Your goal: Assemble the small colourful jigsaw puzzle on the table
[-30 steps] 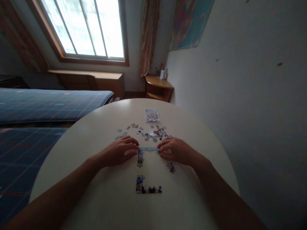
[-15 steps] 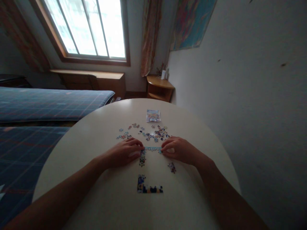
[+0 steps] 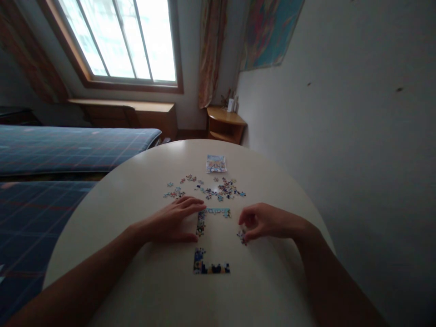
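Note:
My left hand (image 3: 175,220) lies spread on the table, its fingertips and thumb at the left side of an upper joined jigsaw section (image 3: 200,223), which forms a corner with a strip along the top. My right hand (image 3: 264,221) hovers at a small cluster of jigsaw pieces (image 3: 241,236) to the right. Its thumb is at the cluster, and a gap shows between thumb and curled fingers. Nearer to me lies a lower joined jigsaw section (image 3: 214,268), L-shaped, apart from the upper one.
Several loose jigsaw pieces (image 3: 213,193) are scattered beyond my hands on the round white table (image 3: 143,277). Behind them lies a small printed picture packet (image 3: 216,164). A bed (image 3: 78,147) stands to the left, a wall (image 3: 368,163) to the right.
My right hand has left the right end of the top strip and moved down and right to the small cluster. My left thumb has spread downward, away from its fingers.

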Motion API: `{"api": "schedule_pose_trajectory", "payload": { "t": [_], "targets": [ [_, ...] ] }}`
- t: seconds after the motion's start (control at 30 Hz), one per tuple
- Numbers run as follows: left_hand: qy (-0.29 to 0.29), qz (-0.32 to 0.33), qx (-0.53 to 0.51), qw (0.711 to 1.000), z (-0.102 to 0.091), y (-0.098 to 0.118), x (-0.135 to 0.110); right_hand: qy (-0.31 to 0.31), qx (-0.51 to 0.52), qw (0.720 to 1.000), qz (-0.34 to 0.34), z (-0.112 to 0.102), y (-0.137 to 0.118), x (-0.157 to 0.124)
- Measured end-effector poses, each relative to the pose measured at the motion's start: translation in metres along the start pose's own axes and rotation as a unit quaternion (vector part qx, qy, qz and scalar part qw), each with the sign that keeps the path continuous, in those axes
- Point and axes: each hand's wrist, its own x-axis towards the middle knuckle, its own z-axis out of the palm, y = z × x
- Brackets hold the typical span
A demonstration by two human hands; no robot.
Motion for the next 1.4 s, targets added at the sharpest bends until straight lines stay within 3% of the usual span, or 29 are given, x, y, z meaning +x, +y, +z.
{"api": "schedule_pose_trajectory", "payload": {
  "t": [0.63,0.8,1.0,1.17,1.4],
  "targets": [
    [0.015,-0.019,-0.005,1.0,0.004,0.005,0.002,-0.023,-0.045,0.999,0.005,0.011,-0.022,0.0],
    [0.026,-0.027,0.005,0.999,0.008,0.004,0.004,0.018,-0.084,0.994,-0.062,0.017,-0.034,0.001],
    [0.031,-0.026,-0.006,0.999,0.008,0.0,0.004,-0.005,-0.118,0.976,-0.181,0.044,-0.059,0.006],
    [0.033,-0.026,-0.002,0.999,0.009,-0.001,0.003,-0.046,-0.126,0.972,-0.194,0.055,-0.062,0.01],
    [0.032,-0.016,0.006,0.999,0.008,-0.001,0.005,-0.062,-0.105,0.977,-0.177,0.054,-0.059,0.01]
  ]
}}
